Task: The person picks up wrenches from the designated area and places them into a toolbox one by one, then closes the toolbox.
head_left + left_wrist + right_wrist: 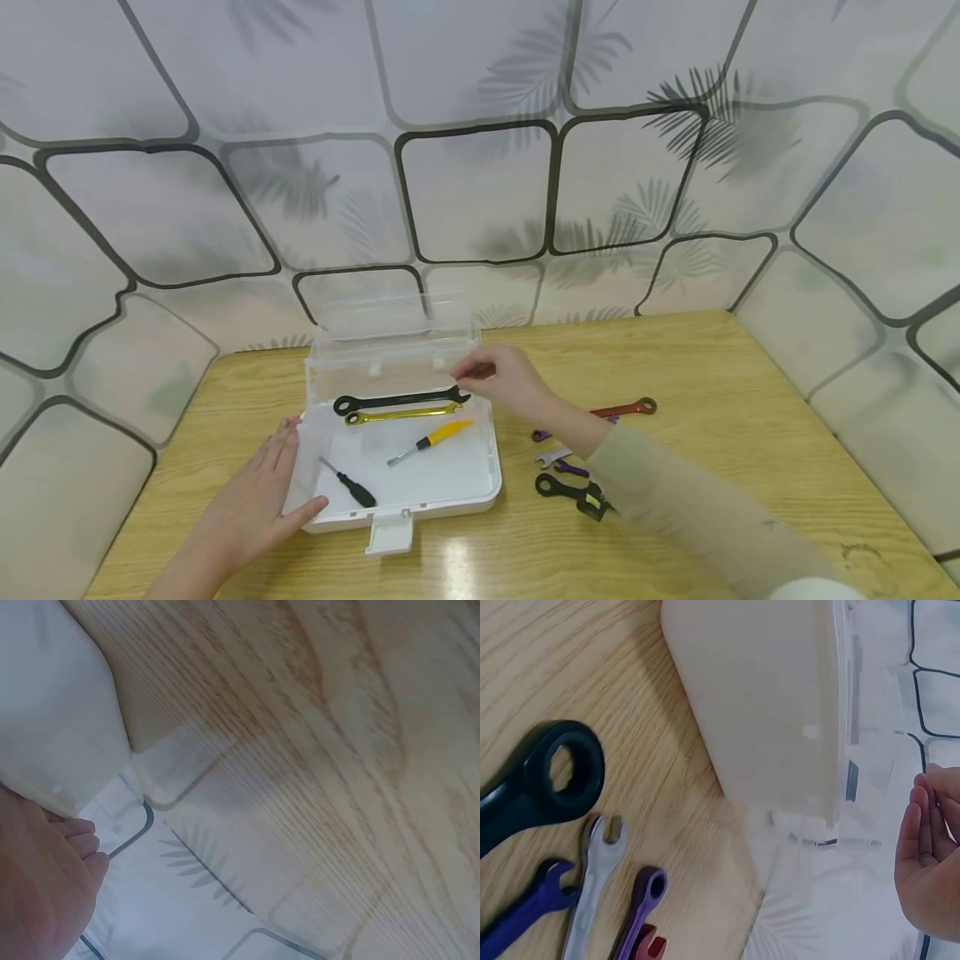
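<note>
My right hand reaches over the right side of a white toolbox and pinches the open end of a black combination wrench. The wrench's ring end points left. In the right wrist view the hand shows bent fingers beside the box edge, with the wrench out of sight. Just below it lies a gold wrench, then a yellow-handled screwdriver and a black screwdriver. My left hand rests along the box's left side, fingers extended and thumb at the front corner.
The clear lid stands raised at the back, and a white latch hangs off the front. Right of the box lie a red wrench, a silver wrench, purple wrenches and a black ratchet wrench. Patterned fabric walls surround the table.
</note>
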The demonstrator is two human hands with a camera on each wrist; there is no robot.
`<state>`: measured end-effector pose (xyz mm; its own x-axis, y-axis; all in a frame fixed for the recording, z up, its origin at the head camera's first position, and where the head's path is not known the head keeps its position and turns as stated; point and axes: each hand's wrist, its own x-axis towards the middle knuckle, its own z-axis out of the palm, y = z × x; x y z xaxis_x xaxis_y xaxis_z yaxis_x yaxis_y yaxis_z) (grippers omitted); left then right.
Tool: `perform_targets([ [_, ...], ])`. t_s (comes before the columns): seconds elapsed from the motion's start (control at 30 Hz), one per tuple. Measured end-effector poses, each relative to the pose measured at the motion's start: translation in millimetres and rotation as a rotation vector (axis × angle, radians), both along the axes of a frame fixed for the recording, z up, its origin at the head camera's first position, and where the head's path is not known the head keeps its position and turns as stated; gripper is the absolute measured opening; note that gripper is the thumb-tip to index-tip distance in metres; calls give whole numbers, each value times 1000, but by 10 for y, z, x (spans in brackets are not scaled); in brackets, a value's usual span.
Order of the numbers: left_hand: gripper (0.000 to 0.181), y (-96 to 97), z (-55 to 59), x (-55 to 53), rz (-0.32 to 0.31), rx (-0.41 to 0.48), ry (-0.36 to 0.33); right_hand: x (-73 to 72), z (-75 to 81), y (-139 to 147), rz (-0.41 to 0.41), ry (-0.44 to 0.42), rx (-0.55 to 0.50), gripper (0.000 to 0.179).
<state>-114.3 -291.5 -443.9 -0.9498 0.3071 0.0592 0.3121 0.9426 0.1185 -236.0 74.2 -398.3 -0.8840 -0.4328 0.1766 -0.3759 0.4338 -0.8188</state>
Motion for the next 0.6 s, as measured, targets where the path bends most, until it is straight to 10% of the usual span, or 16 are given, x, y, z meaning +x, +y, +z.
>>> perform_targets([
  [0.6, 108, -54, -33, -5, -73, -52, 96, 57, 44, 563, -73, 30, -54, 11],
])
